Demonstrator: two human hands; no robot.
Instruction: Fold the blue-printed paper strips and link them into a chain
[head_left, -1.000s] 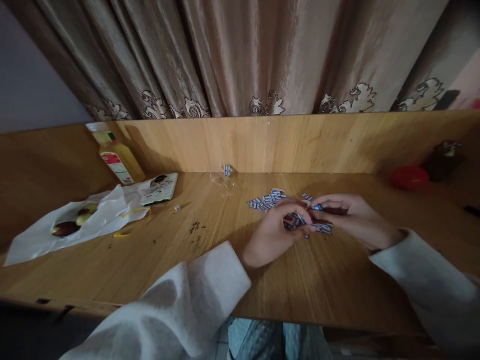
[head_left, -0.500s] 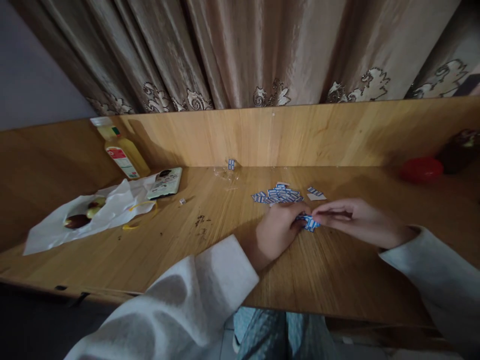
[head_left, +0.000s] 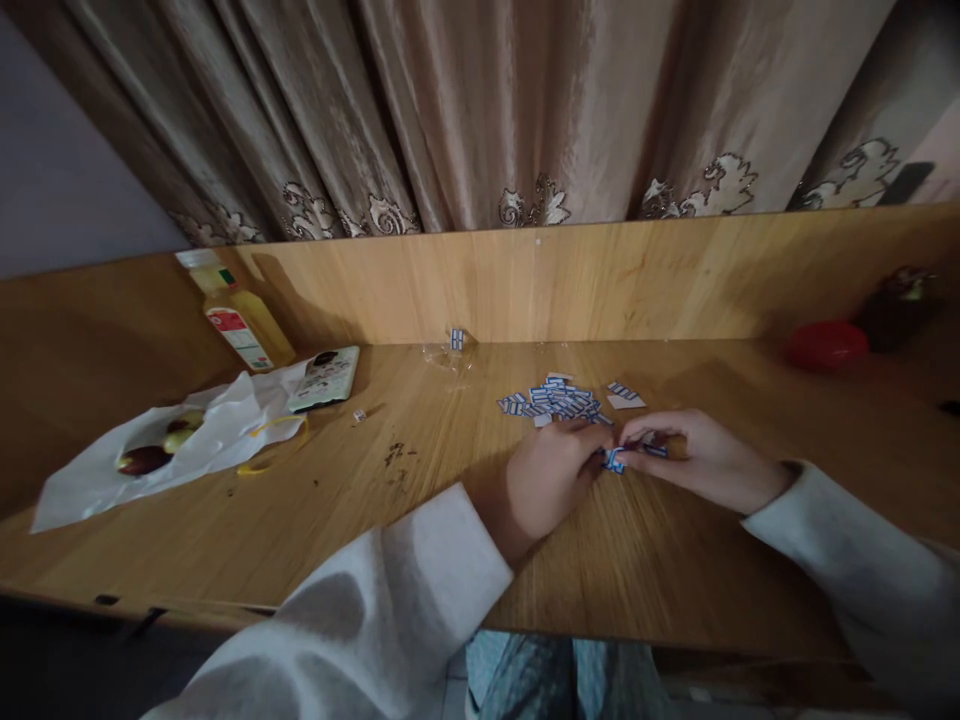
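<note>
Head view: L hand [head_left: 544,478] nearly closed on small cards [head_left: 613,461], R hand [head_left: 701,455] loosely pinching their edge, just nearside of card pile [head_left: 562,398]; prob. mid-handling, next move needs steady L grip, light R fingers.

Left hand [head_left: 551,475] palm-down, fingers curled; right hand [head_left: 694,458] angled in, fingertips bent, nearly meeting it.

The small cards [head_left: 614,460] between the hands [head_left: 544,475] [head_left: 701,458] are blue and white, bunched together low over the tabletop [head_left: 420,530] and partly hidden by the fingers. The pile [head_left: 564,398] just beyond is of similar blue-edged pieces, lying overlapped at mixed angles. Right of it, a striped piece [head_left: 622,390] lies beside a plain pale one [head_left: 626,402].
</note>
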